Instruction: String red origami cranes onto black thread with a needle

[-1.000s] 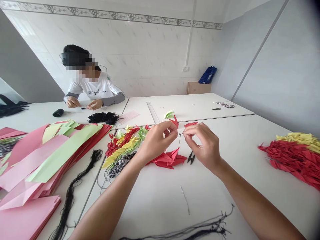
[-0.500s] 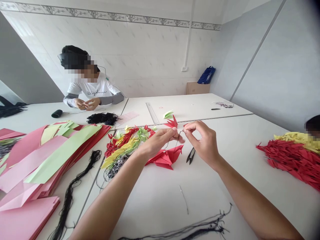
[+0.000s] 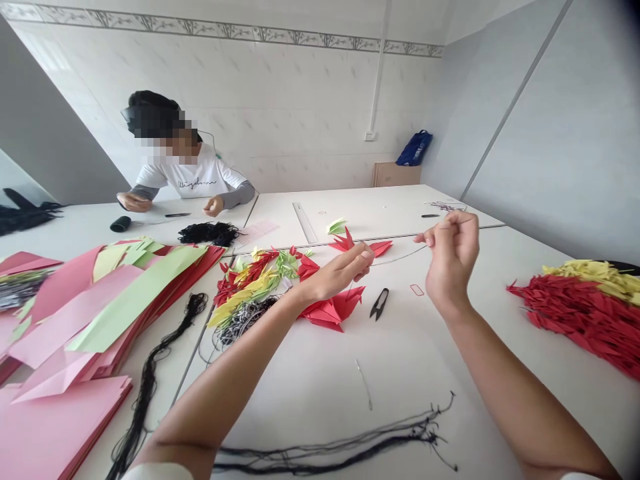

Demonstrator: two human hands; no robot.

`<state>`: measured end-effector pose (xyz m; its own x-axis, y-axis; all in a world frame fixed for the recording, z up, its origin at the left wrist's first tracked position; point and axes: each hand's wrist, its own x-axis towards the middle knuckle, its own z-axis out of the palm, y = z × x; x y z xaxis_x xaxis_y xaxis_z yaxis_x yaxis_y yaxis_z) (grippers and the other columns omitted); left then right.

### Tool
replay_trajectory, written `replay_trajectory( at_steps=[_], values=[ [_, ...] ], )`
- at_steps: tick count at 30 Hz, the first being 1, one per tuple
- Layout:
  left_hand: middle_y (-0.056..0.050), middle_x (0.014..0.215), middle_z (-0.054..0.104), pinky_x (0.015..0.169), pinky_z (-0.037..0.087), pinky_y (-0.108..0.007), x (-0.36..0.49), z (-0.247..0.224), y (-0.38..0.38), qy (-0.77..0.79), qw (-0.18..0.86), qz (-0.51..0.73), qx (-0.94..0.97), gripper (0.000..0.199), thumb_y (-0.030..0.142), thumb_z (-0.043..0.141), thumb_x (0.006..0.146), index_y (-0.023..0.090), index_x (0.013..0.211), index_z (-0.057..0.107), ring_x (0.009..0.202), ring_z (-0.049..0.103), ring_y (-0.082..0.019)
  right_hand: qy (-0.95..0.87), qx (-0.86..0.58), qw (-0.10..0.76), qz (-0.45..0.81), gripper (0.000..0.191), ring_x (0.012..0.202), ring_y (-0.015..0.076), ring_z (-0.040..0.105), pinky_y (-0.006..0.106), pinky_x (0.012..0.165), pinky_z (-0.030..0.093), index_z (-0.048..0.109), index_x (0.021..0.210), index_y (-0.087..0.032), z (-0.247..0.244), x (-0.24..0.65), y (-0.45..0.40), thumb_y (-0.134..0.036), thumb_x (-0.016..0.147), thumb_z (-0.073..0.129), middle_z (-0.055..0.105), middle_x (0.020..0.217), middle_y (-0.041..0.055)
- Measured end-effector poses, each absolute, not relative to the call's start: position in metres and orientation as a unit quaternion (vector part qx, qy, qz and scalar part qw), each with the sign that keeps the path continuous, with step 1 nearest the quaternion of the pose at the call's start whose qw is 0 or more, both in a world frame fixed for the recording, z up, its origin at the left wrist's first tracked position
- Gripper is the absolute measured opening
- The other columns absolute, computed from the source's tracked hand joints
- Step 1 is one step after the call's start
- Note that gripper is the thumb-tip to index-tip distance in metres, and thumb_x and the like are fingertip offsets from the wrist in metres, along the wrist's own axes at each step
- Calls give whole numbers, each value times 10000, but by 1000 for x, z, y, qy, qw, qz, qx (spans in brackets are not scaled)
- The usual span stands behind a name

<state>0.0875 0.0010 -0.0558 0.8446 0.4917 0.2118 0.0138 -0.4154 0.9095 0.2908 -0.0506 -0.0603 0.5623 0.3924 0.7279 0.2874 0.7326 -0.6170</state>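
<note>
My left hand (image 3: 343, 272) is closed in a pinch over the red folded paper cranes. From it a dark thread (image 3: 400, 257) runs to my right hand (image 3: 453, 257), raised to the right with thumb and fingers closed on the thread's other end. Below and behind my left hand lie red paper cranes (image 3: 333, 310), one with its wings spread (image 3: 383, 248). Black thread snips (image 3: 380, 304) rest on the table between my forearms, near a small red outlined loop (image 3: 417, 290). Closer to me is a thin wire-like piece (image 3: 364, 383).
Black cut threads (image 3: 330, 460) lie at the front. To the left are colored paper sheets (image 3: 110, 307), a black thread hank (image 3: 153, 367) and strung cranes (image 3: 250, 287). A red and yellow crane pile (image 3: 575, 320) sits right. A co-worker (image 3: 185, 170) sits across, near a ruler (image 3: 304, 222).
My right hand has moved up and to the right, away from my left, drawing the thread out between them. The co-worker's hands have parted, and a dark tool now shows on the table there.
</note>
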Motion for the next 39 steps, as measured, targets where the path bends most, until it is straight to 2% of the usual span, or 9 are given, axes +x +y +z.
replay_trajectory(
  at_steps=[6, 12, 15, 18, 21, 24, 29, 35, 39],
  values=[
    [-2, 830, 374, 780, 414, -332, 100, -60, 11, 147, 502, 192, 830, 385, 546, 300, 1032, 215, 853, 383, 727, 389, -141, -391, -372, 838, -78, 112, 544, 97, 404, 267, 564, 440, 500, 890, -234, -54, 346, -69, -232, 839, 600, 435, 713, -55],
    [-12, 867, 422, 822, 447, -335, 120, -64, 8, 120, 499, 179, 840, 370, 537, 309, 1029, 214, 874, 401, 810, 477, -156, -609, -569, 502, 233, 356, 544, 103, 361, 248, 519, 320, 615, 1024, -218, -100, 314, -88, -493, 816, 707, 352, 631, -81],
    [-21, 880, 514, 860, 469, -365, 128, -64, 4, 123, 486, 167, 849, 384, 560, 307, 1022, 214, 904, 426, 847, 556, -175, -602, -592, 435, 314, 381, 542, 104, 348, 260, 526, 305, 640, 867, -205, -118, 293, -86, -584, 839, 655, 382, 608, -66],
    [-57, 977, 590, 929, 480, -393, 123, -59, 4, 110, 453, 192, 863, 391, 537, 269, 1035, 207, 992, 475, 941, 605, -196, -595, -572, 459, 329, 484, 565, 117, 435, 276, 564, 363, 641, 756, -187, -116, 293, -84, -648, 882, 565, 515, 645, -17],
    [-126, 1294, 566, 1073, 419, -419, 99, -60, 13, 146, 373, 237, 885, 427, 522, 277, 1037, 202, 1249, 463, 1243, 539, -235, -586, -549, 506, 315, 536, 547, 119, 451, 275, 573, 389, 637, 738, -183, -103, 309, -86, -677, 907, 513, 422, 575, -32],
    [-144, 1517, 433, 1158, 314, -498, 62, -81, 25, 208, 234, 125, 942, 659, 623, 496, 931, 231, 1447, 380, 1415, 387, -330, -576, -540, 527, 315, 565, 530, 116, 429, 273, 555, 402, 623, 731, -181, -90, 331, -89, -713, 889, 519, 308, 571, -55],
    [-164, 1557, 382, 1126, 343, -518, 29, -139, 26, 256, 177, -72, 948, 1069, 684, 676, 763, 255, 1591, 155, 1428, 357, -406, -575, -566, 504, 308, 564, 553, 118, 442, 284, 609, 440, 668, 802, -162, -88, 354, -97, -703, 892, 534, 285, 590, -59],
    [-126, 1246, 601, 939, 463, -394, 52, -160, 13, 269, 69, 28, 960, 618, 513, 533, 930, 226, 1461, 399, 1123, 608, -307, -558, -585, 517, 282, 536, 565, 115, 428, 292, 611, 445, 703, 839, -143, -94, 373, -121, -651, 913, 548, 308, 594, -58],
    [-113, 1240, 607, 865, 465, -362, 68, -143, 18, 246, 68, 41, 966, 582, 537, 449, 963, 216, 1445, 384, 1037, 644, -282, -519, -588, 588, 199, 491, 543, 121, 437, 307, 566, 443, 721, 809, -153, -92, 404, -154, -627, 880, 611, 353, 568, -49]
  ],
)
